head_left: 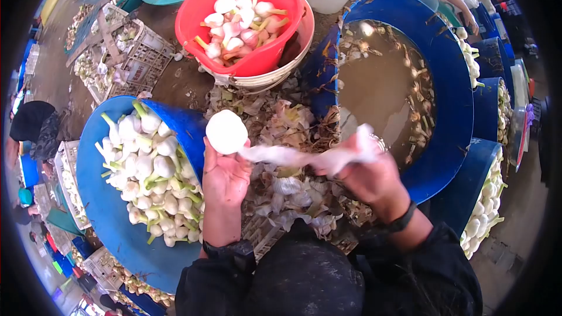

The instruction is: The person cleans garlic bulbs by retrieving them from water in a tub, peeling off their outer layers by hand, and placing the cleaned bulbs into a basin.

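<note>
Cradling a round bulb [226,131], the left hand [226,177] lies half-curled, the right hand [376,179] seemingly pinching papery peel [278,155].

The person wears black sleeves [424,275], which are long and wrinkled. On the right arm [413,236] there is a narrow, dark wristband [403,217]. Between the sleeves, rounded black clothing [304,275] shows pale specks.

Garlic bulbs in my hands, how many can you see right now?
1 garlic bulb, in your left hand. Your right hand holds a blurred strip of peel, which might hide something small.
</note>
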`<state>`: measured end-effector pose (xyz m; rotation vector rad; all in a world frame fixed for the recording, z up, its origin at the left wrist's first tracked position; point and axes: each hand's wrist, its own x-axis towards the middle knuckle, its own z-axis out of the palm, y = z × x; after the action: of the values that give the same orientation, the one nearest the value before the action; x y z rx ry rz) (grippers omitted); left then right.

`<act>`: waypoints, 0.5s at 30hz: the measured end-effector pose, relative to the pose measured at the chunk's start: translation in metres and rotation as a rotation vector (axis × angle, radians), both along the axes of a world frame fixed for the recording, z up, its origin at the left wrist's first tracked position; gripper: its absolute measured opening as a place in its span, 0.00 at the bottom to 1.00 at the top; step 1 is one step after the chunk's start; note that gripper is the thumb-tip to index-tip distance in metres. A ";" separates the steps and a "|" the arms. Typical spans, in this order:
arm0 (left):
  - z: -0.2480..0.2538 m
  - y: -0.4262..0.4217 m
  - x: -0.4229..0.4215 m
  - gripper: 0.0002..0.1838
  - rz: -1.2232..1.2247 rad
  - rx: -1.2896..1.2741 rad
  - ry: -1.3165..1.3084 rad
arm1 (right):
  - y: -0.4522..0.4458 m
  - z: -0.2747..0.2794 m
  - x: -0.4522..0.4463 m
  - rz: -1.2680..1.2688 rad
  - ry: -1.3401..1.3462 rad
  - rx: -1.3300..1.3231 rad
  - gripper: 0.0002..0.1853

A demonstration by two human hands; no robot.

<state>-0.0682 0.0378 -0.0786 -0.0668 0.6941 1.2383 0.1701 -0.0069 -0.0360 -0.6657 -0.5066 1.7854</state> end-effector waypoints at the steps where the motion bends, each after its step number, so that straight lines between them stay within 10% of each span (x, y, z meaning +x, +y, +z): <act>1: -0.008 -0.001 -0.005 0.18 -0.082 0.012 -0.039 | 0.002 0.015 0.010 -0.077 0.014 -0.028 0.17; 8: -0.002 -0.001 0.007 0.21 -0.051 -0.264 0.269 | 0.032 0.032 0.049 -0.365 0.540 0.194 0.09; 9: -0.006 -0.002 0.004 0.19 -0.023 -0.264 0.349 | 0.037 0.049 0.033 -0.344 0.428 0.132 0.09; 13: 0.010 -0.005 0.018 0.16 0.029 -0.152 0.656 | 0.038 0.031 -0.021 0.104 -1.435 0.541 0.10; 15: 0.016 -0.006 0.027 0.15 0.076 -0.110 0.759 | 0.039 0.027 -0.046 0.214 -1.452 0.499 0.13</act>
<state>-0.0412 0.0314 -0.0629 0.3055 1.4256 1.2928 0.1240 0.0320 -0.0086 -1.5045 -1.9443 0.9824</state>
